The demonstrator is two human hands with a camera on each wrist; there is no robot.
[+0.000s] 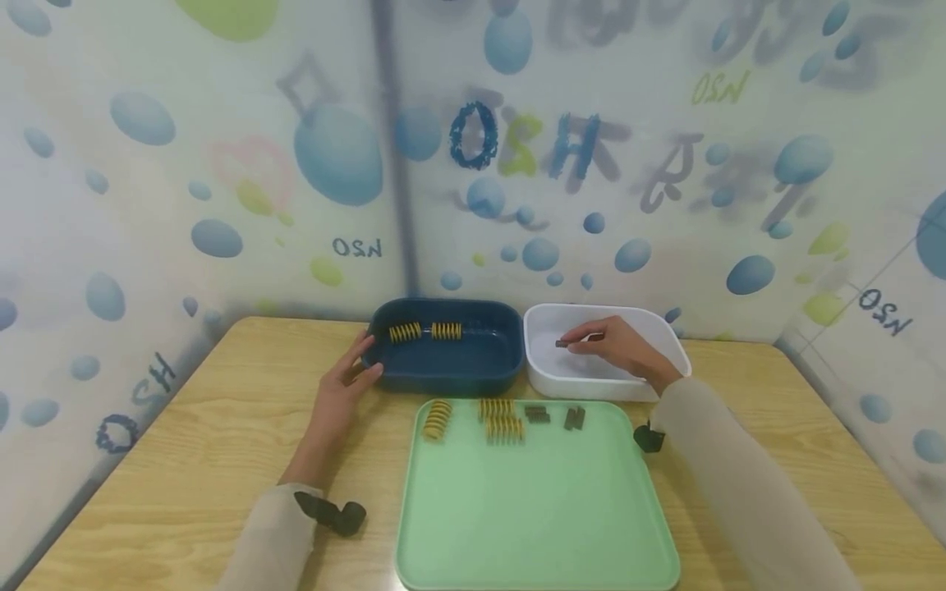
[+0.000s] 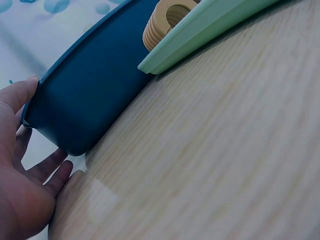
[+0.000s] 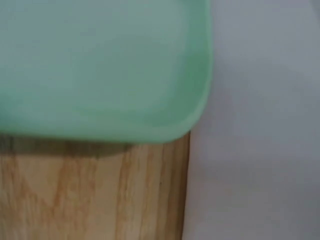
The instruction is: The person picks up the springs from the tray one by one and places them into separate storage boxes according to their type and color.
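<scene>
My right hand [image 1: 617, 343] pinches a small dark brown piece [image 1: 562, 344] over the white bin [image 1: 606, 386]; its exact kind is too small to tell. My left hand [image 1: 343, 386] rests against the left end of the dark blue bin [image 1: 443, 382], thumb at the rim and fingers spread along the outside in the left wrist view. Inside that bin lie yellow coil springs [image 1: 405, 332]. On the green tray [image 1: 532, 509] are more yellow springs [image 1: 438, 419] and several small dark brown pieces [image 1: 574, 419], grouped along its far edge. The right wrist view does not show the right hand.
Both bins stand side by side at the back of the wooden table [image 1: 185, 460], with the tray in front of them. A patterned backdrop [image 1: 517, 164] rises directly behind. Black wrist cameras [image 1: 340, 517] protrude from both sleeves beside the tray.
</scene>
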